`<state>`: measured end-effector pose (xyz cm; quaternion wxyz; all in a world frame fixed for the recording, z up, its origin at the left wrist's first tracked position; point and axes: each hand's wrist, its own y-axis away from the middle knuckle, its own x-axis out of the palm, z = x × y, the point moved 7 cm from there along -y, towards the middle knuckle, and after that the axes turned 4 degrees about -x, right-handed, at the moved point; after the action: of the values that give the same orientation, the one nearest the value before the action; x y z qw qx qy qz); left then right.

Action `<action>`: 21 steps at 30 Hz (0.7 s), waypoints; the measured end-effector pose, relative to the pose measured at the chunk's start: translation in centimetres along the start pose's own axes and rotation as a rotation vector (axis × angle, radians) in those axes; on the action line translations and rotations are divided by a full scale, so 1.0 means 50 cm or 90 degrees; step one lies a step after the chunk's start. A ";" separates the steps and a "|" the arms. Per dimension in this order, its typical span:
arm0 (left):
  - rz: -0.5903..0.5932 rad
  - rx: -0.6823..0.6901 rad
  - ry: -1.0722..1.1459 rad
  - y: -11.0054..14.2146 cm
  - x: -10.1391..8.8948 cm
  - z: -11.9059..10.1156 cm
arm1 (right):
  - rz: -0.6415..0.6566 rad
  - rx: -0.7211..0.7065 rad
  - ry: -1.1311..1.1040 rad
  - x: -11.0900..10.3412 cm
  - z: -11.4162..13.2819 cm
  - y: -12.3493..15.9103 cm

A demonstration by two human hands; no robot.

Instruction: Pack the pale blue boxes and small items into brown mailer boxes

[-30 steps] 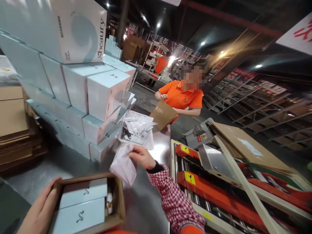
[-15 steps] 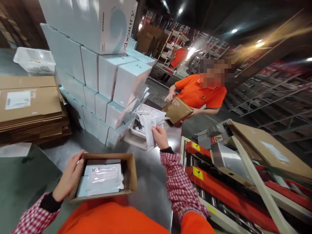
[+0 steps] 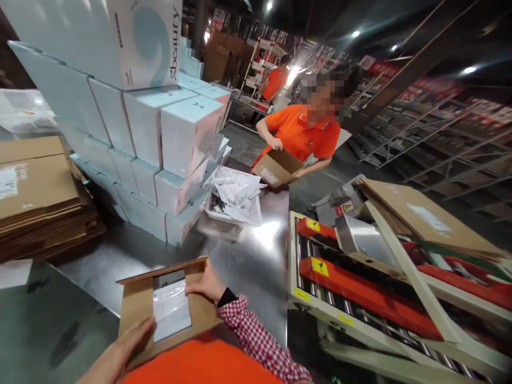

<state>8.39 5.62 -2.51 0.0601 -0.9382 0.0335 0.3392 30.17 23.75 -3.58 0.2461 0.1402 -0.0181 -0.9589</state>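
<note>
A small cardboard box [image 3: 172, 337] is on the metal table in front of me, its two short end flaps folded inward. Between the flaps shows a clear-and-white plastic packet [image 3: 172, 306] lying on the contents. My left hand [image 3: 128, 341] lies with fingers stretched along the left flap [image 3: 138, 306]. At the right end, my right hand [image 3: 207, 285] grips the box, thumb over the right flap and the other fingers round the far corner, partly hidden. Beyond the box, a white plastic basket [image 3: 253, 214] contains several similar packets [image 3: 236, 189].
Pale blue-and-white boxes [image 3: 190, 133] are stacked high behind the box. Flattened cartons [image 3: 36, 208] form a pile at left. A roller conveyor machine [image 3: 320, 274] with red side belts stands at right. Across the table, a co-worker in orange [image 3: 304, 130] holds an open carton [image 3: 280, 166].
My right hand has come back from the basket to the box; the packet it held is no longer in it. The short flaps are now folded in. The co-worker's carton is now open.
</note>
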 end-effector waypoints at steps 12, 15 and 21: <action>-0.139 0.156 -0.337 -0.111 -0.102 0.047 | 0.033 -0.026 -0.015 -0.001 -0.041 0.045; -0.206 0.052 -0.172 -0.065 -0.086 0.083 | 0.050 -0.020 -0.011 -0.046 -0.034 0.061; -0.216 -0.162 0.170 -0.198 0.071 0.003 | -0.047 -0.130 0.250 -0.034 0.090 0.126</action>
<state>12.05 15.38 -4.02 -0.0074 -0.9669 -0.1601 0.1984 33.31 18.86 1.83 0.2226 0.2989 0.1326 -0.9184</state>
